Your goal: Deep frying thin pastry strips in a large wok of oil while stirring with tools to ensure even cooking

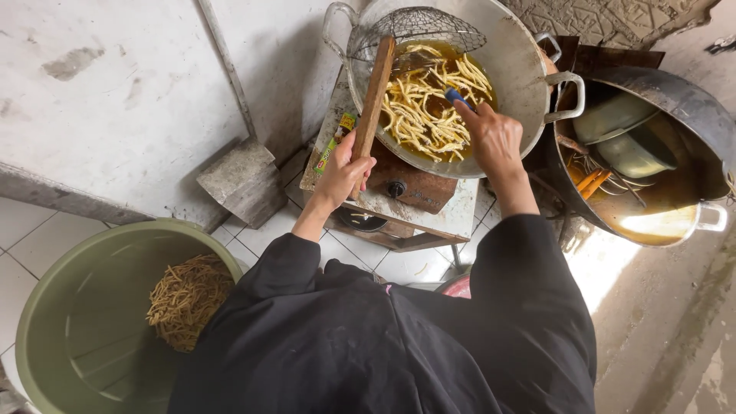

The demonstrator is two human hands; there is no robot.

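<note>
I am looking down over my own black sleeves at a small frying station on a tiled floor. My left hand [343,172] is wrapped firmly around the long wooden handle [373,100] of a wire skimmer, fingers closed tight on it near its lower end. The handle slopes up and away from me so that the skimmer's mesh basket [418,29] rests against the far rim of the wok, out of the oil, probably so it can drip there.

My right hand [494,138] reaches over the near rim of the wok, fingers pinched around a blue-handled tool [458,97] whose working end dips among the frying strips; what kind of tool it is I cannot tell.

The big metal wok [517,65] sits on a worn single-burner stove [406,188] right in front of me. It holds amber oil full of pale yellow dough strips [425,107], loosely tangled.

To my lower left stands a wide green plastic tub [80,322] with a heap of darker, browned strips [188,299] inside, close enough to reach with the skimmer. To my right, a second dark wok [667,107] holds oil and stacked metal bowls.
</note>
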